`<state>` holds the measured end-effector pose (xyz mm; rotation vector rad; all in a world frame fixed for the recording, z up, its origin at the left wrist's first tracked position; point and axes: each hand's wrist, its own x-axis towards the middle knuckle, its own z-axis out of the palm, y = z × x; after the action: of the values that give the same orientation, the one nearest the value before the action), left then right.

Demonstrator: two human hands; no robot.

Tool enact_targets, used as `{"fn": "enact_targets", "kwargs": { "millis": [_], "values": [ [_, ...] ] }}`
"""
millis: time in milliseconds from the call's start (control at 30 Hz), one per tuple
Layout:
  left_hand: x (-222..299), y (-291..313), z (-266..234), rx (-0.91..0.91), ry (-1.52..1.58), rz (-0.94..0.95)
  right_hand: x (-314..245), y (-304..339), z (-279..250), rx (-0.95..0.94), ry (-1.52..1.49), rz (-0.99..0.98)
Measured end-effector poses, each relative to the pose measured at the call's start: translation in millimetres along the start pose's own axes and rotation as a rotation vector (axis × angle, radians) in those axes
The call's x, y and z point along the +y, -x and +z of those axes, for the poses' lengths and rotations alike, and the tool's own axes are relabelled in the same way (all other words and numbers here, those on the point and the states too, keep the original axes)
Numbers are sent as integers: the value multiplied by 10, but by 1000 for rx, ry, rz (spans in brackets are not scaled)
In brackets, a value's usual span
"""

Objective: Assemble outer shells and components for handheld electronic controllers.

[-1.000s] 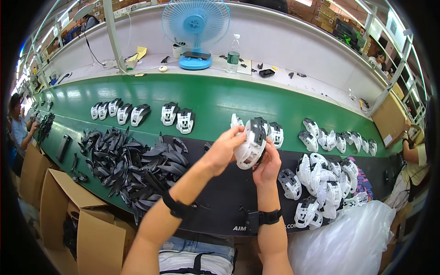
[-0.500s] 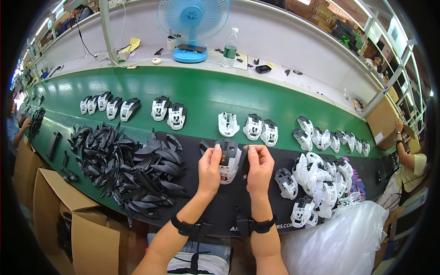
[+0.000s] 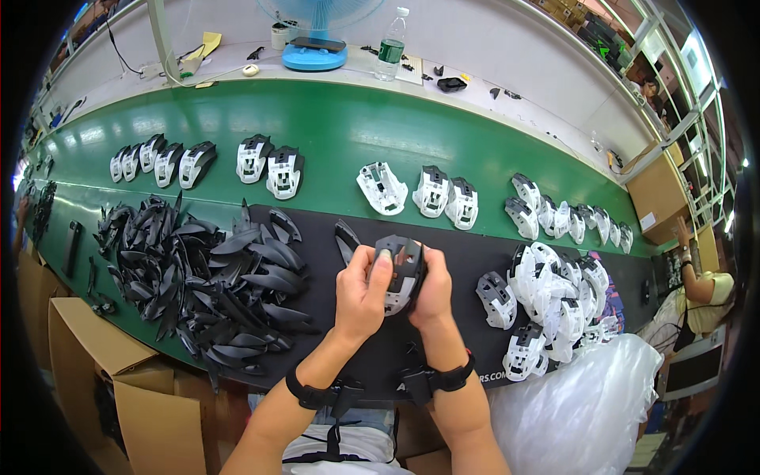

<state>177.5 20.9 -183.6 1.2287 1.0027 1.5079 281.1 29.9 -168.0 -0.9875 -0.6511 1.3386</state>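
Note:
Over the black mat (image 3: 356, 364), both hands are wrapped round one computer mouse shell (image 3: 405, 269), black on top with a light grey body. My left hand (image 3: 358, 294) grips its left side, the thumb lying along the top. On the other side, my right hand (image 3: 432, 291) presses a curved black side piece (image 3: 419, 273) against the shell; its fingers partly cover that piece. Just behind my left hand lies a single black side piece (image 3: 345, 240). A big heap of similar black side pieces (image 3: 214, 277) spreads to the left.
White-and-black mouse shells (image 3: 554, 297) are piled at the right, beside a clear plastic bag (image 3: 570, 404). More shells (image 3: 431, 190) stand in groups across the green bench (image 3: 317, 119). Behind are a bottle (image 3: 390, 47) and a blue fan (image 3: 315, 55). A person (image 3: 701, 285) sits at far right.
My right hand has come in to the shell, bringing the black side piece from just beside it onto its right side. The whole view has shifted slightly.

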Motion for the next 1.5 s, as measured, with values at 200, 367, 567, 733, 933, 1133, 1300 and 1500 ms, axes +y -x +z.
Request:
{"fn": "enact_targets", "kwargs": {
  "millis": [200,367,567,733,933,1133,1300,1500],
  "values": [
    [28,14,31,4,-177,88,152,-36,-30,271,2,-50],
    [66,35,76,41,-190,41,102,-135,-157,53,296,-223],
    [32,39,51,84,-332,163,166,-157,-117,139,276,-188],
    [18,28,40,105,-313,193,148,-139,-71,126,230,-142],
    [42,28,56,84,-322,193,162,-211,-279,79,453,-237],
    [-5,21,37,127,-449,322,133,-141,-89,80,307,-170],
    [25,19,31,114,-378,237,149,-118,-33,135,138,-118],
    [1,9,7,80,-216,49,161,-182,-170,22,341,-204]
  ]
}}
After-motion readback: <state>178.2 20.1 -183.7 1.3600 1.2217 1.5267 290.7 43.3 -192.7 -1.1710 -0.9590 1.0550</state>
